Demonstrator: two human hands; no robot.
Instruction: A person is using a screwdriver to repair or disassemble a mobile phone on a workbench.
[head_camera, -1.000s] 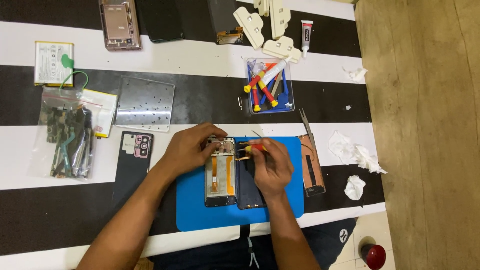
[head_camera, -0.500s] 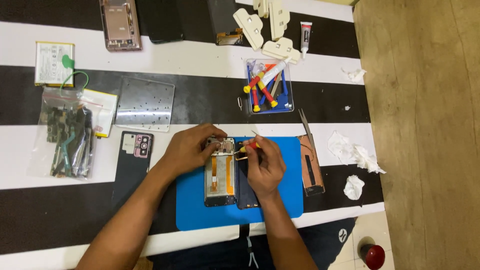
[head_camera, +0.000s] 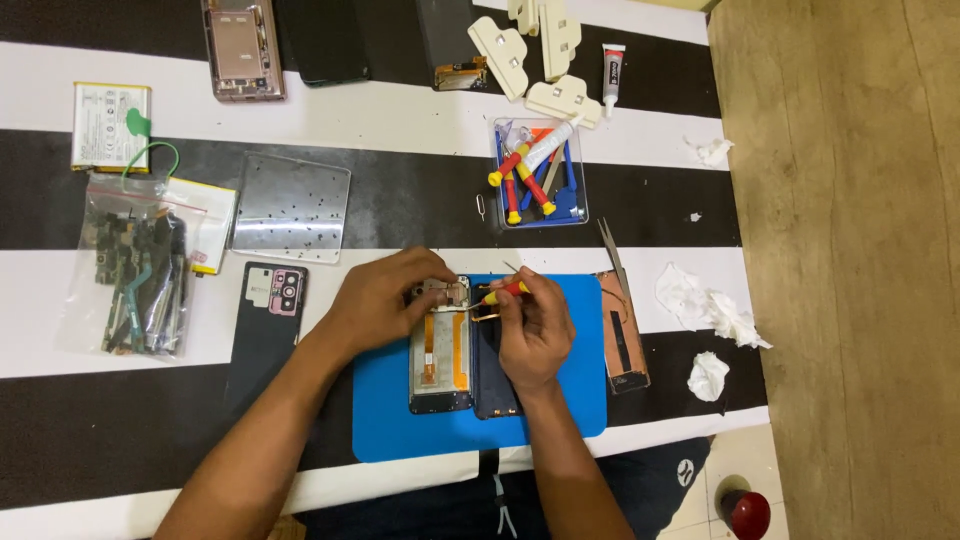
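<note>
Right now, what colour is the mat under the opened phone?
Blue mat, lying on a black-and-white striped table; the head view shows it.

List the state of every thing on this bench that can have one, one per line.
Opened phone: back off, insides and orange flex cable exposed, flat on the blue mat.
Left hand: fingers pressing the phone's top edge.
Right hand: closed on a red-and-yellow screwdriver.
Tool tray: open, filled with screwdrivers.
Parts bag: full; seal not discernible.
Glue tube: capped, lying flat.
Tissues: crumpled.
</note>
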